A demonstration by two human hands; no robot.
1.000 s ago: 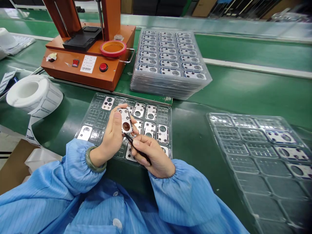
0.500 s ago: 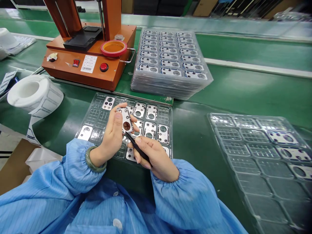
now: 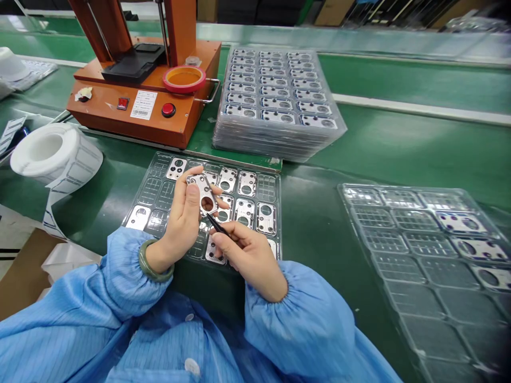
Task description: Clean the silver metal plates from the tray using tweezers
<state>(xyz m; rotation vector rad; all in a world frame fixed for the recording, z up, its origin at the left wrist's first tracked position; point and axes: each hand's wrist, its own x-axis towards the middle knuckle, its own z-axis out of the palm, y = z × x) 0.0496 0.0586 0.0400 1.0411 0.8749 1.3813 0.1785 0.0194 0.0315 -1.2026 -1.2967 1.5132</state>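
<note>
Between the thumb and fingers of my left hand (image 3: 183,223) is a silvery metal plate (image 3: 203,192) with one large round hole and several small ones, held tilted. My right hand (image 3: 253,255) is closed around black tweezers (image 3: 217,225). Their tip is at the plate's lower edge, close to the large hole; whether it touches cannot be made out. Beneath both hands lies a clear plastic tray (image 3: 263,187) with similar plates in some of its pockets. Part of that tray is hidden by my hands.
An orange press (image 3: 131,114) with a roll of tape (image 3: 184,80) on it stands at the back left. Beside it rises a stack of filled trays (image 3: 279,133). A roll of labels (image 3: 56,154) lies at left, another clear tray (image 3: 415,266) at right.
My right hand has turned and its fingers have shifted on the tweezers, with the tip still by the plate. My left hand holds the plate almost unmoved. The view has shifted slightly.
</note>
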